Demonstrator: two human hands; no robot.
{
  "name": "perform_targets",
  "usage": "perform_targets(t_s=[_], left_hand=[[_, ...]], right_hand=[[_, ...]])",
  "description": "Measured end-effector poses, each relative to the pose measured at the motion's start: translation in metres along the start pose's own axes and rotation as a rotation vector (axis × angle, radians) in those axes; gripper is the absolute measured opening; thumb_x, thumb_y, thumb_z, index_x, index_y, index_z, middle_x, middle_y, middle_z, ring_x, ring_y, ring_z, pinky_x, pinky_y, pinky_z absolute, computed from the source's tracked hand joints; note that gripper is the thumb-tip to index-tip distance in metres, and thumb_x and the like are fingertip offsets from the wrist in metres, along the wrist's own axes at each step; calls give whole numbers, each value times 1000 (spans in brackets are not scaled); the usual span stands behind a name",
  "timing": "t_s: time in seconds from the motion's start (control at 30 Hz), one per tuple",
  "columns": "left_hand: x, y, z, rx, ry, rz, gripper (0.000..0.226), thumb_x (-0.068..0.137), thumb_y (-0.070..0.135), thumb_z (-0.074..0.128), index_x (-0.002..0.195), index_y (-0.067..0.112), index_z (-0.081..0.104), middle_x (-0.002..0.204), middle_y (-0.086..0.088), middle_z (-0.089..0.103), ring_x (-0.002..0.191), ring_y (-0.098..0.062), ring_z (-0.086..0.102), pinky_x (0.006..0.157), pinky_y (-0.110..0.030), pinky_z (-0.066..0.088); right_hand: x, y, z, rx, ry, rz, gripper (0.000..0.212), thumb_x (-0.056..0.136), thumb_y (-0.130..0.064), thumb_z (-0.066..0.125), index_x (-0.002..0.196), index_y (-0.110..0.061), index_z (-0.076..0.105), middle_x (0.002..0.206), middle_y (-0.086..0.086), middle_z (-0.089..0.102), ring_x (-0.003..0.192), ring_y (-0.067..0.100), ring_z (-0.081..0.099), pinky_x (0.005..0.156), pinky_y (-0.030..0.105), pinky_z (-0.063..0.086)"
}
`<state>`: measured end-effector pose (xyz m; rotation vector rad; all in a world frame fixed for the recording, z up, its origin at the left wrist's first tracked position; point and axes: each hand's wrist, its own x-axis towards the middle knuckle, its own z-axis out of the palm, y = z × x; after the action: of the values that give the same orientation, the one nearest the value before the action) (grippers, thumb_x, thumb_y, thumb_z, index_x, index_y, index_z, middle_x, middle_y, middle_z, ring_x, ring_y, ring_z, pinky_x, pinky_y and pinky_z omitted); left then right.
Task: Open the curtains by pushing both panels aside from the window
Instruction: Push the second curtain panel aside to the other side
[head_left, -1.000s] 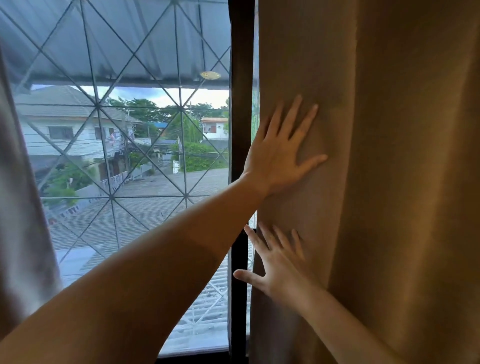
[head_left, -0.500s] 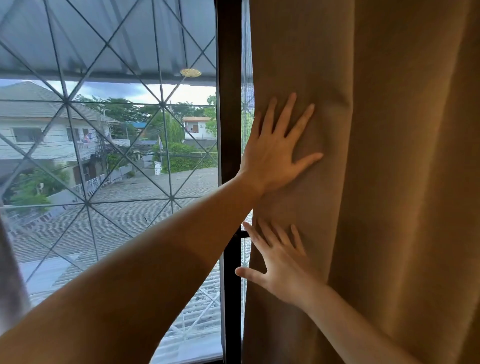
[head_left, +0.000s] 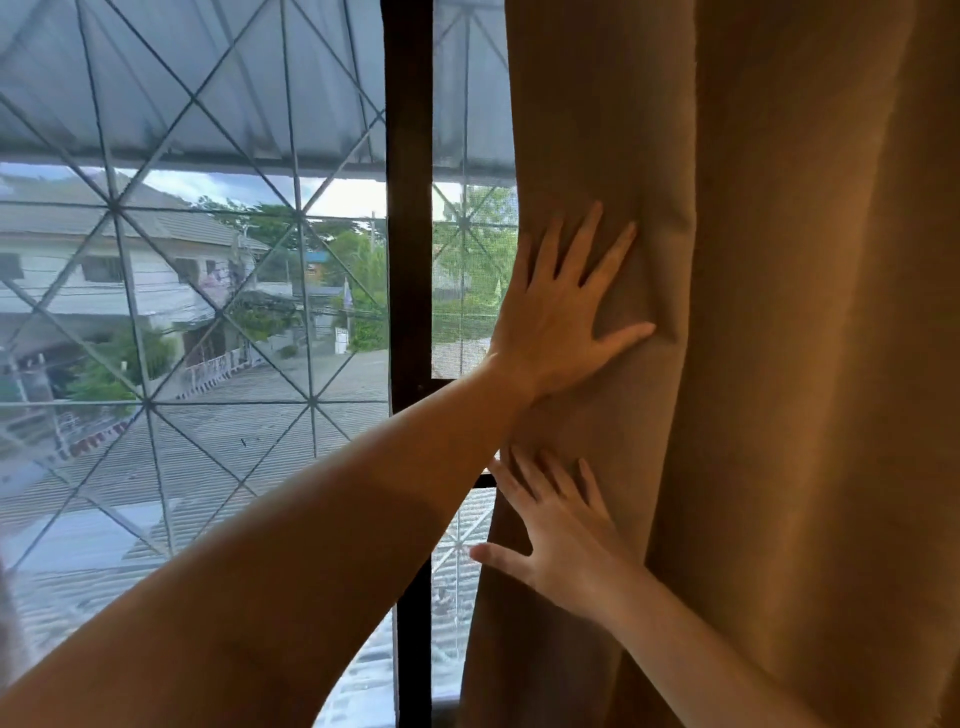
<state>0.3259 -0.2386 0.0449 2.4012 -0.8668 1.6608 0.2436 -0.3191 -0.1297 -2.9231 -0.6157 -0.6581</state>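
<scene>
The curtain panel (head_left: 753, 364) has bunched further toward 3 o'clock (more window (head_left: 467, 291) shows beside it).

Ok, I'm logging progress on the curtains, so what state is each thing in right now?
Right curtain panel: bunched into folds at the right side, its edge just past the dark window frame post.
Left hand: open, fingers spread, flat on the panel.
Right hand: open, flat on the panel, below the left.
Window: mostly uncovered, grille visible outside.
Left curtain panel: hardly in view.
</scene>
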Motion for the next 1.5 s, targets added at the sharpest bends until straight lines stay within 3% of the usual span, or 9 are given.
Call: perform_targets(t_s=[0.3,0.5,1.5], left_hand=[[29,64,25,-13,-22,-24,100,95,86,32,174,27,15,183,-11,12,168,-41,14,135,-63,17],[51,116,47,-14,14,-37,96,96,83,35,173,27,22,182,-11,17,166,-43,19,134,-60,20],[146,267,164,-196,124,87,91,96,79,46,171,29,30,181,-13,21,165,-44,22,134,-57,19]], right_hand=[[-28,74,-18,-23,-31,-18,92,89,-95,22,155,-55,-27,177,-10,-12,162,21,-10,127,55,-14],[-50,135,-30,-41,-19,3,95,89,-93,28,163,-49,-15,179,-6,1,162,22,-2,126,50,-10],[-98,310,-53,-175,27,317,98,80,-101,9,159,-52,-21,178,-11,7,161,18,4,128,53,-5]])
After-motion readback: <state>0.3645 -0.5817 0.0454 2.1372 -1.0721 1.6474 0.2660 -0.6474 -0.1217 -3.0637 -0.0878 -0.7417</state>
